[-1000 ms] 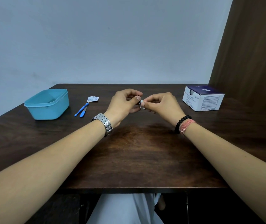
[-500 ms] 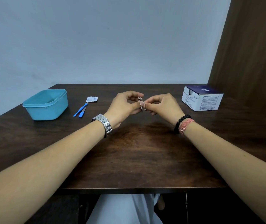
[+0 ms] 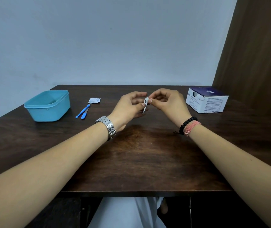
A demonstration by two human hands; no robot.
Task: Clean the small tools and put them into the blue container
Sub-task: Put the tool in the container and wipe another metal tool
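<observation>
Where fingers pinch, small tool [image 3: 145, 106] half-hidden

One blue container [image 3: 48, 106], two blue tools [image 3: 83, 111], one box [image 3: 206, 100], one wrapper [image 3: 94, 100].

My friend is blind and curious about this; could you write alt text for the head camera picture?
Above a dark wooden table, a person's left hand pinches a small silver metal tool while the right hand pinches a small white wipe against it. To the left sit an open blue plastic container, two blue-handled tools and a torn white wrapper; a white-and-navy cardboard box sits right.
</observation>
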